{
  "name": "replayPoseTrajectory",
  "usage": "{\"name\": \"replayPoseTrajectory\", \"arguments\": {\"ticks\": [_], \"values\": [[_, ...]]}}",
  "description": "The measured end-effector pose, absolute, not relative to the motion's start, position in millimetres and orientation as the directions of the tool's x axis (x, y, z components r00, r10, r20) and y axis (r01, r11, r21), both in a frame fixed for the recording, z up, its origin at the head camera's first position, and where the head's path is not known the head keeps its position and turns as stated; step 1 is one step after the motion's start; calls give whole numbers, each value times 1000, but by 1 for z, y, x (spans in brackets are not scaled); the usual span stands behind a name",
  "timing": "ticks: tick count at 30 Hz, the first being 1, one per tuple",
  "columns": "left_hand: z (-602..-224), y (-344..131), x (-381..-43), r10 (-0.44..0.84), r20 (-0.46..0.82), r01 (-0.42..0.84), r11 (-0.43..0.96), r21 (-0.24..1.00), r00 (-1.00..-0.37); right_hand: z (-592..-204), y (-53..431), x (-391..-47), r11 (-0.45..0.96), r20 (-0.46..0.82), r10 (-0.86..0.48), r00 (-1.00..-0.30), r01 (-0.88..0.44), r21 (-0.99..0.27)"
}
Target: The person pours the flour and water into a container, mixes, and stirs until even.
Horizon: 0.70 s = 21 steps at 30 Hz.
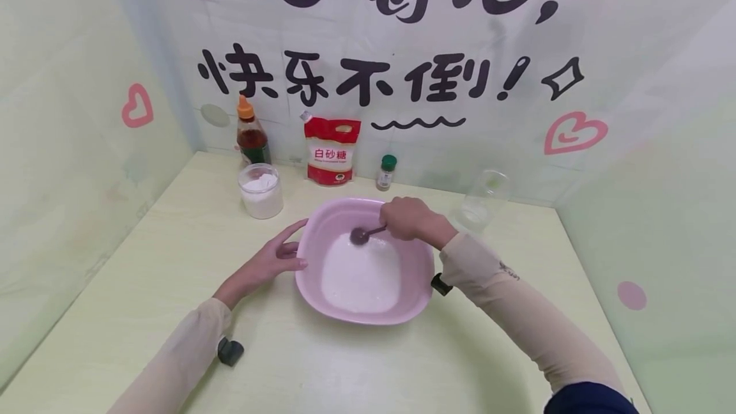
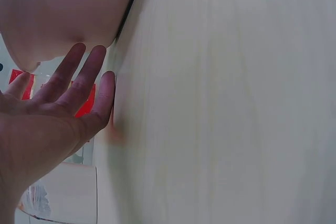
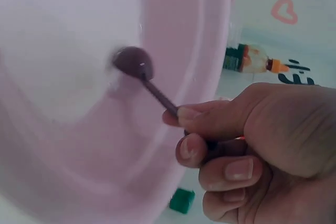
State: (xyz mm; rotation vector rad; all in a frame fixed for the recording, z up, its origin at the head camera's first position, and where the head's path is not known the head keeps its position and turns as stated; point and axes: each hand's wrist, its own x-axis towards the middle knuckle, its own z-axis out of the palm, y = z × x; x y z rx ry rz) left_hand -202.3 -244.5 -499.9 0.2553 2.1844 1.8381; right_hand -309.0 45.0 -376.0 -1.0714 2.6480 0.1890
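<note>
A pink plastic basin (image 1: 368, 318) stands on the table with a whitish liquid (image 1: 359, 276) in its bottom. My right hand (image 1: 411, 217) reaches over the far right rim and grips the thin handle of a dark purple-brown spoon (image 3: 134, 62), thumb and forefinger pinching it. The spoon's round bowl is at the liquid near the basin's far side, slightly blurred. At the basin's left side is my left hand (image 1: 275, 257), thumb close to the rim. In the left wrist view its extended, spread fingers (image 2: 79, 85) reach up to the basin's outer wall.
Along the back wall stand an orange-capped sauce bottle (image 1: 253, 136), a jar of white powder (image 1: 261, 197), a red and white sugar bag (image 1: 331, 152) and a small green-capped shaker (image 1: 386, 172). A clear glass container (image 1: 483, 200) is at the back right, beyond my right arm.
</note>
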Motion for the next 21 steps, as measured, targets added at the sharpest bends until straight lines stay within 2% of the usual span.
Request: {"name": "replayPoseTrajectory", "arguments": {"ticks": [8,12,15,21], "values": [[-500,-244,-202,317,-80,-28,166,986,-945,-383,27,-284,652,-336,-736,-587,-748,-122],[-500,-244,-201,317,-80,-26,172,985,-945,-381,32,-270,614,-416,-752,-512,-773,-157],[-500,-244,-201,313,-91,-35,180,983,-946,-377,45,-264,620,-476,-734,-485,-764,-177],[-499,-244,-202,294,-117,-59,198,978,-949,-360,72,-274,722,-548,-612,-570,-685,-94]]}}
